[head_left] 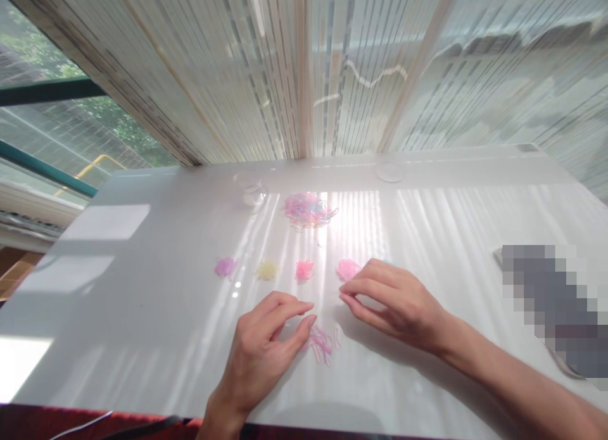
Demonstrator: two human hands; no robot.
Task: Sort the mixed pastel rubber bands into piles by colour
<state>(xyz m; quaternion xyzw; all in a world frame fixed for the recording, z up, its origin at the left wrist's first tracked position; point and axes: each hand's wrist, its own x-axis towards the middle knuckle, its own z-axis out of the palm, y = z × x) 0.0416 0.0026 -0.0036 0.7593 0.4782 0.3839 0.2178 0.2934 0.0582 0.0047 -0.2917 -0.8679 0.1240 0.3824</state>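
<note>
Head view. One left hand (259,345): palm turned down, thumb and forefinger curved toward each other, a narrow gap between their tips; no strand showed in that gap. One right hand (403,301): thumb and forefinger tips nearly meeting; whether a thin strand was pinched there could not be told.

One group of loose pink-purple strands (321,346), on the white table (166,301), just beside the left thumb and partly behind it. Strands splayed; the group's long axis ran mainly from the far left toward the near right, with the loose ends pointing toward the near edge. One strand at the right stood a little apart.

Four small piles in a row beyond the hands, left to right: purple pile (226,267), yellow pile (268,270), coral pile (304,270), pink pile (348,269), the last partly covered by the right hand. One teal patch (387,261), mostly hidden behind that hand.

One mixed pile (308,209), farther off, longest from left to right. One clear container (254,194) to its left; one clear disc (389,172) to its right.

Step in hand, as judged: picking among the loose strands. Next move called, apparently, for a fine fingertip pinch across a single strand.
</note>
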